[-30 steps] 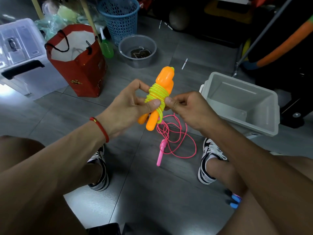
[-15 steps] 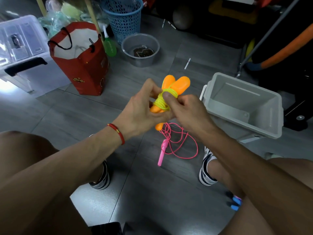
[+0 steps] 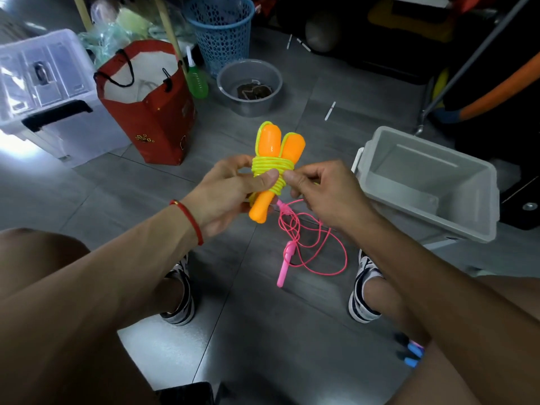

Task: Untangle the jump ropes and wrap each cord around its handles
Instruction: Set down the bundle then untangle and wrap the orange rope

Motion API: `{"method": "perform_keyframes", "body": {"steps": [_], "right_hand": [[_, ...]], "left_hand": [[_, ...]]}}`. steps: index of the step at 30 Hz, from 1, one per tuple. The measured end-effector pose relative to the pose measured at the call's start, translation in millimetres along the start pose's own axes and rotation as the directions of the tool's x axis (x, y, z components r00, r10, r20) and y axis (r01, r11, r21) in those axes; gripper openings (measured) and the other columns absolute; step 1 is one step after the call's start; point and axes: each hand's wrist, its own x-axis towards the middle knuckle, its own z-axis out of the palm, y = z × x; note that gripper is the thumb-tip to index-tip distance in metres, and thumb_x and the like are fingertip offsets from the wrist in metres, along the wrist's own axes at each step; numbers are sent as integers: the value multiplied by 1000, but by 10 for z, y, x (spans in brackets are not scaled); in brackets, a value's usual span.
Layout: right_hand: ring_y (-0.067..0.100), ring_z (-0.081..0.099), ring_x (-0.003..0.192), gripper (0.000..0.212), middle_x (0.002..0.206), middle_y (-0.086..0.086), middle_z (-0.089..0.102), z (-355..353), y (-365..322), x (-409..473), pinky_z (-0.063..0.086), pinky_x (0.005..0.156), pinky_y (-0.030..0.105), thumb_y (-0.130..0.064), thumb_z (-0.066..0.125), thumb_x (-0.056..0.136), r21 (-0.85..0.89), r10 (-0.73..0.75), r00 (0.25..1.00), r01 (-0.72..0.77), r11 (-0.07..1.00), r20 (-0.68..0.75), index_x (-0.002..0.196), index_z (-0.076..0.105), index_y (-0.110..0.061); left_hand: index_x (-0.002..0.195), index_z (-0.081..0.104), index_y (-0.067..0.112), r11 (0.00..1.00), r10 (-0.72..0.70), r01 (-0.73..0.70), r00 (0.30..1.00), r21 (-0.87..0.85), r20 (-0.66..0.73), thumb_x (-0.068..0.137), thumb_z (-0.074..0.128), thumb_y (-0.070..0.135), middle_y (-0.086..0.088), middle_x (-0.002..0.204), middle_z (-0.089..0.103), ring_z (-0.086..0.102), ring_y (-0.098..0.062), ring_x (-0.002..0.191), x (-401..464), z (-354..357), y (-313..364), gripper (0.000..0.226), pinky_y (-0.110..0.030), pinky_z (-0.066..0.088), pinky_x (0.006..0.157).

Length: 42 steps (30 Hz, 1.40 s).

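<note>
Two orange handles [image 3: 277,147] stand side by side in front of me, bound at the middle by turns of yellow-green cord [image 3: 270,166]. My left hand [image 3: 228,191] grips the bundle from the left, thumb pressed on the cord. My right hand [image 3: 321,191] touches the bundle's right side with curled fingers and pinches the cord there. On the floor below lies a pink jump rope [image 3: 309,247] in loose loops, one pink handle [image 3: 285,264] pointing toward me.
An empty grey bin [image 3: 426,182] stands to the right. A red paper bag [image 3: 152,112], a clear storage box [image 3: 43,89], a blue basket [image 3: 222,30] and a grey bowl [image 3: 249,86] stand at the back. My shoes [image 3: 178,290] flank the pink rope.
The bundle turned so both orange handle tops show upright. My right hand slid from over the cord to the bundle's right side, and the left thumb now presses the wraps.
</note>
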Motion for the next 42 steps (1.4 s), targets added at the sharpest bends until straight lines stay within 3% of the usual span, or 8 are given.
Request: {"method": "perform_keyframes", "body": {"steps": [4,10,16,20,26,31,36,42], "right_hand": [[11,65,56,20,62,-1,70,42,-39,-10,55,62,34,-25,67,87,-156,-10,994,-7,988,-106,72,75,-16],[27,66,70,13,73,4,74,145,-136,-65,54,66,38,-18,67,83,-317,-129,972,62,946,-196,80,79,-16],[23,70,72,14,70,4,74,159,-108,-126,54,70,38,-22,67,88,-229,-161,971,119,966,-174,93,78,-17],[21,68,71,15,69,2,72,141,-81,-178,52,68,37,-23,64,88,-228,-147,985,124,966,-85,94,76,-16],[2,70,77,19,75,-4,76,25,-44,-211,53,73,27,-7,58,92,-180,-163,986,157,971,-19,93,76,-12],[13,72,70,17,72,2,75,-30,24,-166,55,71,38,-17,63,93,-230,-218,973,195,954,-76,85,77,-10],[16,70,78,12,85,1,76,-30,8,-157,56,76,39,-22,71,90,-237,-278,937,227,945,-211,97,74,-14],[18,66,71,8,79,4,72,38,-4,-168,52,69,40,-14,69,90,-278,-419,878,353,893,-231,91,76,-11]], "left_hand": [[122,54,0,999,-24,27,992,28,-122,87,75,13,-8,89,71,67,-26,82,68,51,-66,43,-66,52,89],[120,49,9,994,6,16,978,104,-210,86,75,8,-12,95,74,71,-21,76,172,103,-185,43,-49,58,77],[93,43,17,998,-57,53,980,-27,-191,75,84,9,-15,89,68,69,-27,76,160,83,-158,45,-45,52,72],[85,40,18,1000,-24,23,974,-8,-226,76,84,8,-13,76,69,65,-21,60,103,100,-165,46,-39,52,65],[97,47,11,1000,0,3,975,14,-221,87,74,12,-21,80,68,64,-34,71,26,172,-73,29,-46,51,69],[114,50,-3,999,30,-25,990,39,-136,91,69,10,-27,95,71,71,-24,73,-46,168,-49,32,-42,60,73],[114,51,-2,1000,19,-21,983,-6,-183,87,75,14,-33,104,68,69,-32,79,-23,154,-44,39,-58,57,83],[122,48,-10,998,-18,4,979,-70,-202,87,74,14,-30,98,69,72,-29,73,-36,148,-3,50,-39,60,65]]}}
